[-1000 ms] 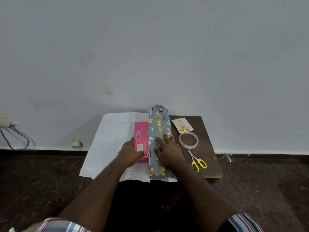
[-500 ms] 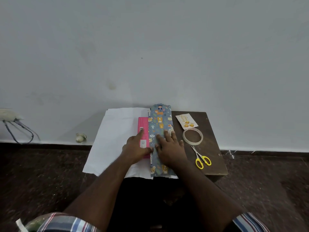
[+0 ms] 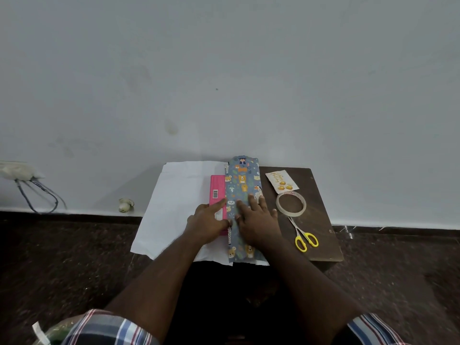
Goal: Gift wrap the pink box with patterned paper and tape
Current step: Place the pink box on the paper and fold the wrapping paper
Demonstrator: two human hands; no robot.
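Observation:
The pink box lies on a sheet of wrapping paper, white side up, on a small dark table. The paper's right part is folded over the box, showing a blue animal pattern. My left hand rests on the box's near end, its forefinger and thumb touching the fold's edge. My right hand presses flat on the patterned fold with straight fingers. Much of the box is hidden under the fold and my hands.
A roll of clear tape lies right of the fold, yellow-handled scissors nearer me, and a small gift card beyond the tape. The table stands against a white wall. Cables hang at the far left above the dark floor.
My left hand has slid right across the box, its forefinger now stretched to the patterned fold's edge. My right hand keeps pressing on the fold. The view shifted slightly.

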